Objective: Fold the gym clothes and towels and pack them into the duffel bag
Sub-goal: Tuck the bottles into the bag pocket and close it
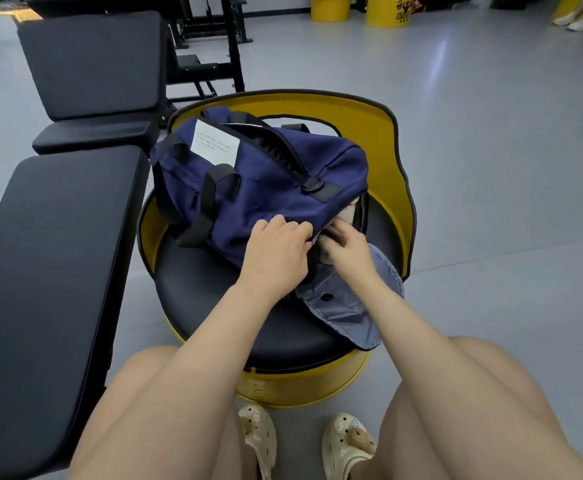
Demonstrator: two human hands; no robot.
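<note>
Both hands at the bag's open end

Left hand (278,245) grips the duffel bag (265,178) edge; right hand (347,247) fingers curl into the opening, contents unclear; bag's length runs away leftward.

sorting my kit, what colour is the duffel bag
Navy blue duffel bag with black straps and a white label, in the head view.

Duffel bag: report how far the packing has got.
Mostly done, it seems: no loose clothes or towels show on the seat or bench, and the duffel bag looks full. In hand: the left hand grips the bag's edge while the right hand reaches into the open end, where something pale shows. Left: the end flap hangs open, not yet closed.
</note>
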